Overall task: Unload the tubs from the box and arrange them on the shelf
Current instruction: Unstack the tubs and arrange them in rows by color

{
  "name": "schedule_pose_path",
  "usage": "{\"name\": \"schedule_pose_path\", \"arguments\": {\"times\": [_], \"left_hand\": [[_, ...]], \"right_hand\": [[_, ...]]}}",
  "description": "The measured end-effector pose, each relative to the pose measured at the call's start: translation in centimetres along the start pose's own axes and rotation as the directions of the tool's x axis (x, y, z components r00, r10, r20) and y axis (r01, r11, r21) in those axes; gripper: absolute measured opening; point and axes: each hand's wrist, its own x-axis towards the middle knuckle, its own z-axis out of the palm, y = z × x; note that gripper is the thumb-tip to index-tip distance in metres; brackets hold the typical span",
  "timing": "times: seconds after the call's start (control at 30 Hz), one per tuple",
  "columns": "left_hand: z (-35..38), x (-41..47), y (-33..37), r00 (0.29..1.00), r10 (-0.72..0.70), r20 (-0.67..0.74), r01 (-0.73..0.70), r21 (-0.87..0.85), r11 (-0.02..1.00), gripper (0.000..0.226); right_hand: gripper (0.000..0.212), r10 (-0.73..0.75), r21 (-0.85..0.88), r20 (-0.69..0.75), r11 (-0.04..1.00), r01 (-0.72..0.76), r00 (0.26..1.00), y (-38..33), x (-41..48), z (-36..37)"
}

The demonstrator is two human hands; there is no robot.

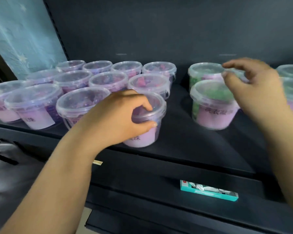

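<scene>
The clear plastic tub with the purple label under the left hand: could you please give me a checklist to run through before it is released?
1. Grip: the left hand holds the clear purple-label tub, fingers on the lid, thumb on the side: ok.
2. Tub upright, base apparently on the black shelf: ok.
3. Lid fully shut: cannot tell, fingers cover it.
4. Roughly in line with the neighbouring front-row purple tub: ok.
5. The right hand free, open above the green-filled tubs: ok.
</scene>
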Motion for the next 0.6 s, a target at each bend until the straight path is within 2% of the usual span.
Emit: {"name": "schedule_pose_path", "arguments": {"times": [0.07, 0.17, 0.27, 0.37, 0.4, 0.5, 0.57, 0.6], "left_hand": [[0.0, 0.7, 1.2, 0.998, -0.008, -0.060, 0.011, 0.050, 0.999, 0.043], [1.3, 2.6, 5.0, 0.982, 0.053, -0.182, -0.057, -0.021, 0.998, 0.045], [4.0, 5.6, 8.8, 0.984, 0.124, -0.128, -0.135, -0.082, 0.987, 0.049], [6.9, 8.5, 11.0, 0.990, 0.143, 0.002, -0.142, -0.058, 0.988, 0.058], [7.6, 8.9, 11.1, 0.989, 0.141, 0.037, -0.140, -0.030, 0.990, 0.060], [8.2, 9.3, 11.2, 0.989, 0.146, -0.028, -0.146, 0.020, 0.989, 0.067], [7.7, 9.2, 11.0, 0.995, 0.096, 0.025, -0.096, 0.021, 0.995, 0.063], [7.4, 9.1, 10.8, 0.995, 0.069, 0.073, -0.071, 0.023, 0.997, 0.060]], "right_hand": [[0.027, 0.124, -0.170, 0.102, 0.980, -0.106, 0.987, 2.2, 0.4, -0.8], [0.031, 0.184, -0.182, 0.268, 0.974, -0.138, 0.946, 3.7, -0.2, -1.0], [0.038, 0.182, -0.118, 0.299, 0.981, -0.153, 0.937, 3.9, -0.1, -1.5], [0.020, 0.190, 0.010, 0.283, 0.980, -0.201, 0.940, 4.4, 1.4, -3.6], [0.018, 0.178, 0.006, 0.266, 0.982, -0.186, 0.947, 4.7, 1.8, -4.3], [0.025, 0.081, -0.137, 0.193, 0.989, -0.055, 0.978, 5.7, 3.2, -6.8], [0.025, 0.041, -0.181, 0.229, 0.984, 0.001, 0.973, 6.2, 4.8, -7.4], [0.026, 0.032, -0.193, 0.298, 0.981, 0.027, 0.954, 6.4, 5.8, -7.2]]}}
